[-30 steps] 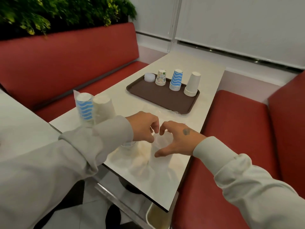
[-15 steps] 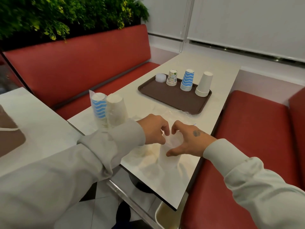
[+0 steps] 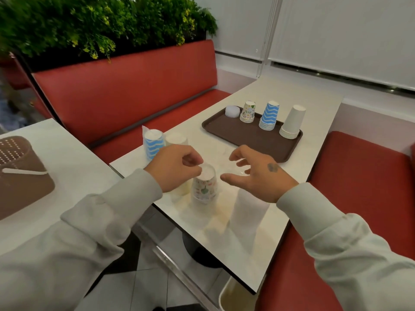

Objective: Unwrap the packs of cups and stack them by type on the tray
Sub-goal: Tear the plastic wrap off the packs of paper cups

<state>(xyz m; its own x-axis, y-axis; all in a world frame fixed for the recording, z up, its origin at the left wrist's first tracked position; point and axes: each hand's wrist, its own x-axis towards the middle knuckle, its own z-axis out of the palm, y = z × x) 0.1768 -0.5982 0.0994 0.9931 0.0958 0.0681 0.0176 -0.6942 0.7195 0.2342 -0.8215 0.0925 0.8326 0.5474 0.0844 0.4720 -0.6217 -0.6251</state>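
My left hand is curled, and its fingertips pinch the top of a short pack of white paper cups printed with small flowers and leaves. That floral pack stands upside down at the near end of the white stone-look table and seems to be still under clear film. My right hand hangs just to its right with loose, spread fingers and holds nothing. The two hands are apart, with the pack between them.

Just left of the floral pack, half hidden under my wrist, is a pale cream pack. Beyond my left hand stand a wrapped pack of blue-and-white zigzag paper cups and a plain off-white pack, close together.

On the brown rectangular plastic tray at the far end, four upside-down stacks stand in a row:
- a low stack of frosted white cups
- a floral stack
- a blue zigzag stack
- a tall plain white stack

I judge the job roughly half done. Each type has a stack started on the tray, and about four packs are left to strip and add, the floral one first.

I can read no brand, label or lettering on the cups, film or tray; the prints are pattern only.
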